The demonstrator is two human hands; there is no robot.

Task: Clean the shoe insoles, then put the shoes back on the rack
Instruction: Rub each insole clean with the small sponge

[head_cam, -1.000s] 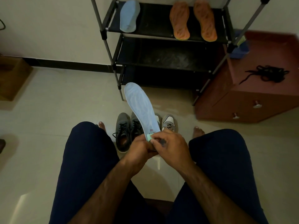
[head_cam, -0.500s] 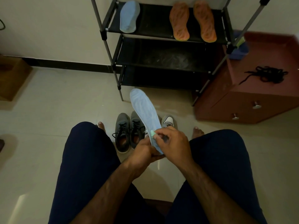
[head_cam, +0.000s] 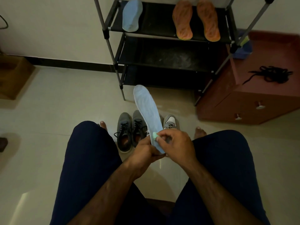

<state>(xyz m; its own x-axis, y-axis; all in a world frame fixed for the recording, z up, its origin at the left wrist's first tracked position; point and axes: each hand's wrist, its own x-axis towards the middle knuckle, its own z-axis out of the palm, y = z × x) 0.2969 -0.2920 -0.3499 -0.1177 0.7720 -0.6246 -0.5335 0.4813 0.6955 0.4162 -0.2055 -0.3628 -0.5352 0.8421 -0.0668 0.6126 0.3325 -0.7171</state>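
Note:
A long light-blue insole [head_cam: 147,111] points away from me above my knees. My left hand [head_cam: 142,153] grips its heel end from below. My right hand [head_cam: 177,145] pinches a small green wipe [head_cam: 155,135] against the insole near the heel. A pair of dark grey shoes [head_cam: 129,130] stands on the floor between my feet, and a grey and white shoe [head_cam: 170,121] shows to the right of the insole. On the black shoe rack [head_cam: 162,51], the top shelf holds a second blue insole [head_cam: 132,15] and two orange insoles [head_cam: 195,19].
A red-brown drawer cabinet [head_cam: 253,98] stands right of the rack, with black laces [head_cam: 272,75] on top and a blue item [head_cam: 242,49] behind. A brown box [head_cam: 13,75] sits at the far left by the wall. Pale tiled floor lies around my legs.
The insole's tip swung to the right and tilted, and my right hand slid the green wipe a little up the insole from the heel. My left hand kept its grip.

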